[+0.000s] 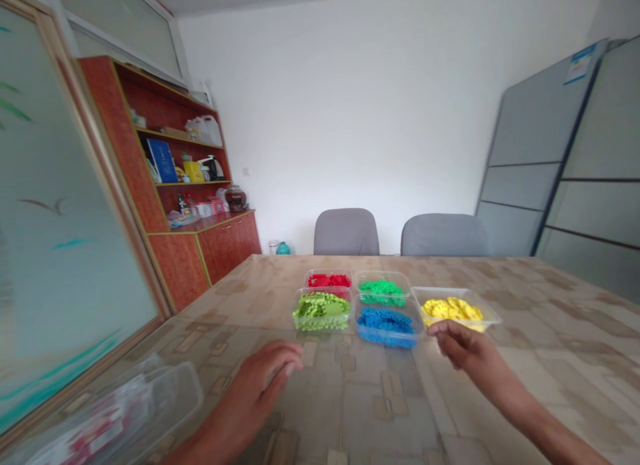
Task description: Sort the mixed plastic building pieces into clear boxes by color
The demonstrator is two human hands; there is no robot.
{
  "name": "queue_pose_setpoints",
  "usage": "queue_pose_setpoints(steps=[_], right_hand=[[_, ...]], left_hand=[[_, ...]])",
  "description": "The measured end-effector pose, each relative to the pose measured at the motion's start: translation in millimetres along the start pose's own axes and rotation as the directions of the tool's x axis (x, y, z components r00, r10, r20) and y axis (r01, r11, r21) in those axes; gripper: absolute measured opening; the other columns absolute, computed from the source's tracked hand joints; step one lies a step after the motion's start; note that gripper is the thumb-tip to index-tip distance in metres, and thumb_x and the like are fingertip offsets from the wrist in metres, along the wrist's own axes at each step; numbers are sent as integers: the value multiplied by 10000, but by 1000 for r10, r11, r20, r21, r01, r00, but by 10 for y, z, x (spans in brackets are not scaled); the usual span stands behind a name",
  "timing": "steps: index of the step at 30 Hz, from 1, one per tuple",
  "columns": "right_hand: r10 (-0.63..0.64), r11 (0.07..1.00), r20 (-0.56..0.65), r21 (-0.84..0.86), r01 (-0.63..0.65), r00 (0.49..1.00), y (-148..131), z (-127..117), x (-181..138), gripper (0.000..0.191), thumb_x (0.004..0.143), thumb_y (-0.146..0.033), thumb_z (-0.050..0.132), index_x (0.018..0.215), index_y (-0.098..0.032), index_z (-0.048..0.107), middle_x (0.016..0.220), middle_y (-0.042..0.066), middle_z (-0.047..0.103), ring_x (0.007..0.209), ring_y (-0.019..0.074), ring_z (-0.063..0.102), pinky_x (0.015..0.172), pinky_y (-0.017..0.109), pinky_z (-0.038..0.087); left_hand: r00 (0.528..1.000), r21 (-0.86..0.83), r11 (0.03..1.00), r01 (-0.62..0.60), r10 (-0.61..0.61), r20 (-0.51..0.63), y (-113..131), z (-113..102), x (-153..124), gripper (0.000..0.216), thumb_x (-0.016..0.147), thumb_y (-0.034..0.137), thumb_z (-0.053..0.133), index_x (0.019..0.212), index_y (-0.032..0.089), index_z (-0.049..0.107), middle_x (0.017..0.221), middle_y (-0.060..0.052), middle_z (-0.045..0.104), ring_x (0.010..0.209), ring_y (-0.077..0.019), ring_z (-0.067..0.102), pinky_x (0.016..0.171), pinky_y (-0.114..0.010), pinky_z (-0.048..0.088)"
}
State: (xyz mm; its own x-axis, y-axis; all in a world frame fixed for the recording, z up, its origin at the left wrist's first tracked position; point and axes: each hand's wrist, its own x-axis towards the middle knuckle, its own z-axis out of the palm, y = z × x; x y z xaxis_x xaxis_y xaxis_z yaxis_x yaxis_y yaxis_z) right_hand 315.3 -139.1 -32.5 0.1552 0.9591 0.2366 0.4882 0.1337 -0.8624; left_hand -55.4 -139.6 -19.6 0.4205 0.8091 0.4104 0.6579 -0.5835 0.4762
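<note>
Several clear plastic tubs of small coloured bricks stand together on the table: red, dark green, light green, blue and yellow. My left hand lies palm down on the table just in front of the light green tub, fingers stretched out and holding nothing. My right hand hovers at the near edge of the yellow tub, fingers loosely curled, with nothing visible in them.
A clear lidded box with red and white contents lies at the near left corner. Two grey chairs stand behind the table. A red wooden cabinet with shelves lines the left wall; grey panels lean at the right.
</note>
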Motion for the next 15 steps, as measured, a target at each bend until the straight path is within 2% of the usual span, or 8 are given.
queue_pose_setpoints(steps=[2,4,7,8,10,12,15], right_hand=[[8,995,-95,-95,-17,995,33,-154,97,390,721,-503,436,832,-192,645,502,-51,438,443,138,423,436,247,353],[13,980,-201,-191,-52,979,105,-334,206,406,733,-488,406,890,-200,643,571,-11,533,506,174,503,496,281,411],[7,932,-378,-333,-144,926,277,-624,423,429,741,-429,407,1010,-179,629,929,113,655,789,271,614,738,386,474],[12,913,-425,-365,-183,905,345,-711,507,460,740,-406,411,1058,-147,620,1045,166,634,905,317,608,823,433,455],[46,882,-479,-392,-261,877,489,-842,672,524,751,-391,417,1126,-72,595,1123,256,600,1048,401,568,896,514,416],[101,864,-482,-391,-317,870,634,-903,806,535,774,-407,426,1115,-34,602,1032,289,641,997,432,607,836,539,455],[169,862,-422,-376,-341,891,826,-887,900,443,779,-375,440,1013,-70,657,763,205,705,681,351,686,625,461,532]], left_hand=[[999,-90,996,10,-13,-31,92,150,143,244,909,226,421,922,215,664,1045,-56,696,983,-195,638,863,-284,486],[999,-181,983,18,-26,-40,207,307,260,232,872,175,439,942,206,658,1043,-61,693,940,-191,640,823,-283,490],[1000,-313,950,-14,18,8,446,560,371,278,798,81,465,960,206,654,1071,-53,682,951,-177,629,792,-260,491],[998,-337,941,-36,52,39,533,646,400,308,775,59,484,983,211,654,1105,-50,672,999,-177,616,830,-265,484],[986,-358,930,-87,132,104,692,819,468,354,757,45,529,1034,226,655,1185,-41,641,1099,-180,575,940,-288,443],[969,-359,924,-128,193,152,803,991,570,377,764,58,566,1084,240,650,1248,-35,610,1158,-186,540,1026,-317,387],[960,-337,929,-152,220,174,872,1227,766,386,773,60,568,1108,236,648,1225,-45,620,1145,-203,544,1026,-343,398]])
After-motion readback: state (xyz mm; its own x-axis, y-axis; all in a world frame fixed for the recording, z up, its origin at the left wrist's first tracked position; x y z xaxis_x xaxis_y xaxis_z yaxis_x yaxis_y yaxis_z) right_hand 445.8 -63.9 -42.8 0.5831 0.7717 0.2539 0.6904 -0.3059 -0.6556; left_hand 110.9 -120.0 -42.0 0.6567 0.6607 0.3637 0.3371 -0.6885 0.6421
